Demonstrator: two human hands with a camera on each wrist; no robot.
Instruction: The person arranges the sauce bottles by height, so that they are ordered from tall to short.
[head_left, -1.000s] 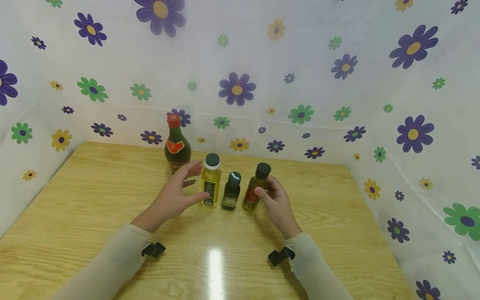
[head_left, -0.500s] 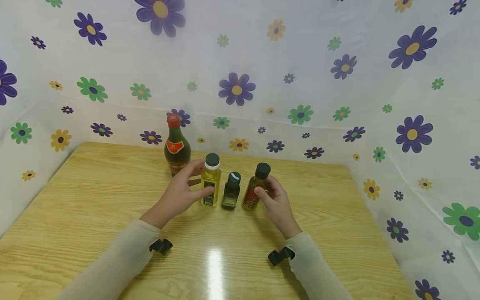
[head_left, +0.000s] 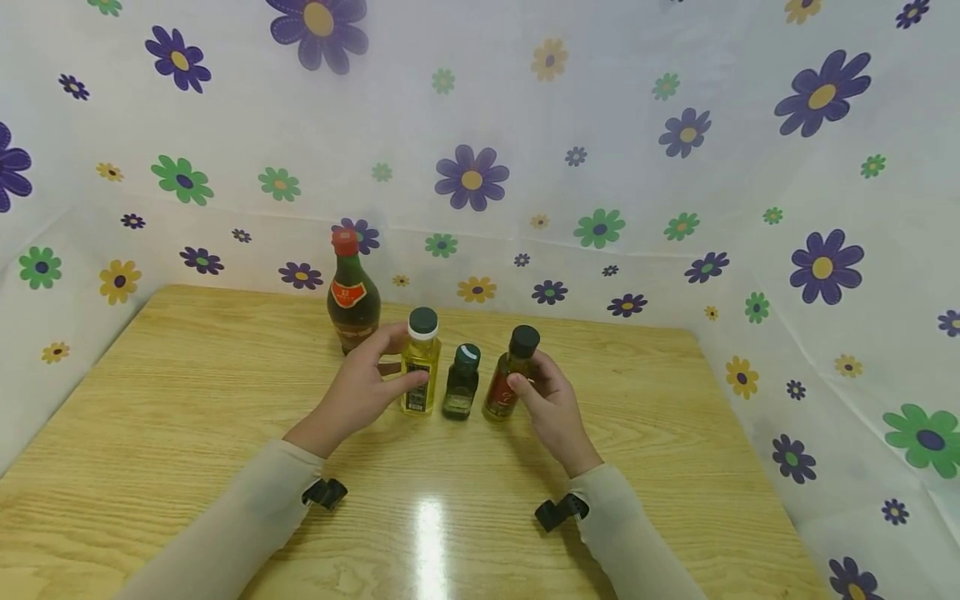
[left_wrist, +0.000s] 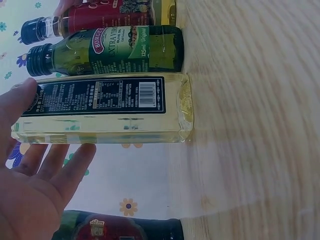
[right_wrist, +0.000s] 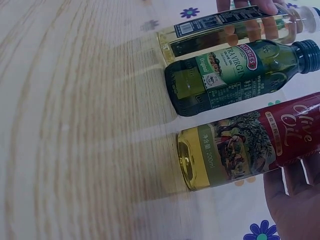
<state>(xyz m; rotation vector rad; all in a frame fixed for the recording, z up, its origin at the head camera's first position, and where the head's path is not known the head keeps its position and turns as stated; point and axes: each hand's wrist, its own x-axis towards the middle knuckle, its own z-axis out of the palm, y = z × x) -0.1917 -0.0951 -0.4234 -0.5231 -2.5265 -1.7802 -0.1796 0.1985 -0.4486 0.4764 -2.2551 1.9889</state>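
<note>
In the head view my left hand (head_left: 356, 392) holds a square clear bottle of yellow oil (head_left: 430, 354) with a dark cap. Its thumb lies across the front label, and the fingers reach behind the bottle. My right hand (head_left: 558, 417) grips an olive oil bottle (head_left: 500, 392) with a red label and black cap, thumb in front. Between these two stands a small dark green extra virgin olive oil bottle (head_left: 459, 390), untouched. The left wrist view shows the thumb on the upper part of the yellow oil bottle (left_wrist: 115, 122). All three bottles are upright in a row.
A larger dark green bottle (head_left: 354, 308) with a red cap stands behind my left hand, near the table's back edge. Pale wood makes up the table (head_left: 420, 533). A flower-patterned white sheet (head_left: 480, 100) hangs behind and at both sides.
My left hand has moved right and closed in on the yellow oil bottle, its thumb now across the label. The right hand and the bottles have kept their places.
</note>
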